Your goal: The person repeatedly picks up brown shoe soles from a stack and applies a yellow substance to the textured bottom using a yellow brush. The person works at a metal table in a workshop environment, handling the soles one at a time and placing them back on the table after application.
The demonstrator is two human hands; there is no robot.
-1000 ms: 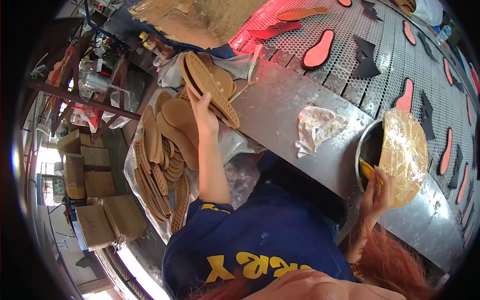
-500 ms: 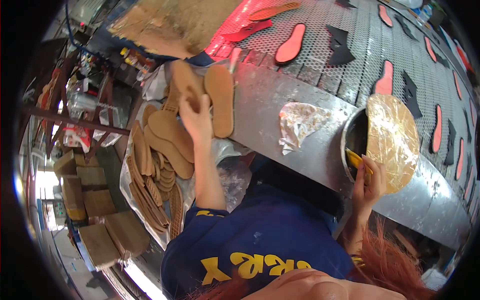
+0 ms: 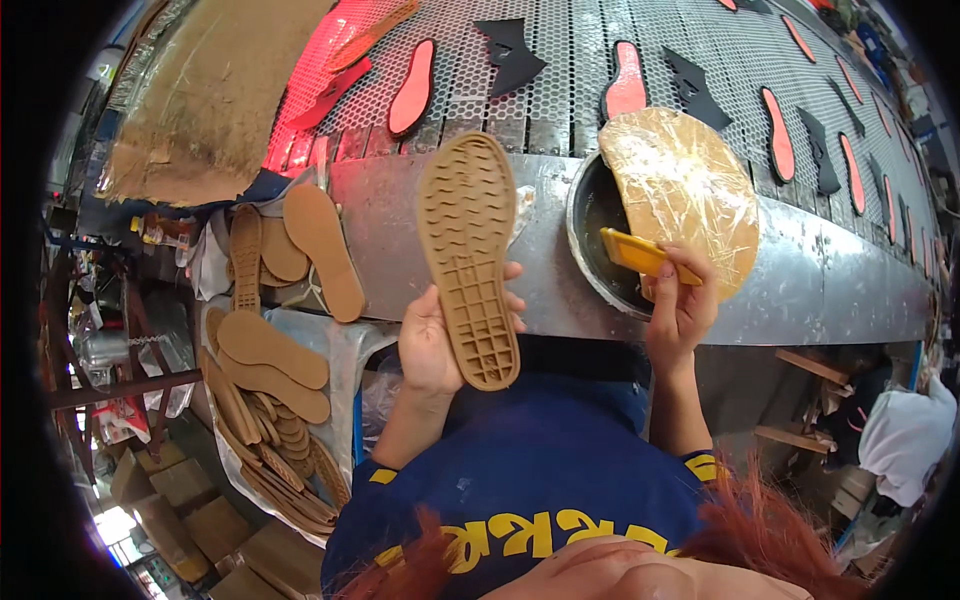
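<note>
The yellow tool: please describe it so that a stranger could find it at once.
Find the round dark pot set in the metal bench, partly under a plastic-wrapped lid. The right hand holds the yellow tool over its rim. It is the only bright yellow, flat-bladed thing here.

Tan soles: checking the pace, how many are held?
1 tan sole, tread showing, in the left hand; the right hand holds a yellow brush. Other soles lie piled at left.

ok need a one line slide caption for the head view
Left hand holds up a tan shoe sole, tread side showing, while the right hand holds a yellow brush at a round pot.
</note>
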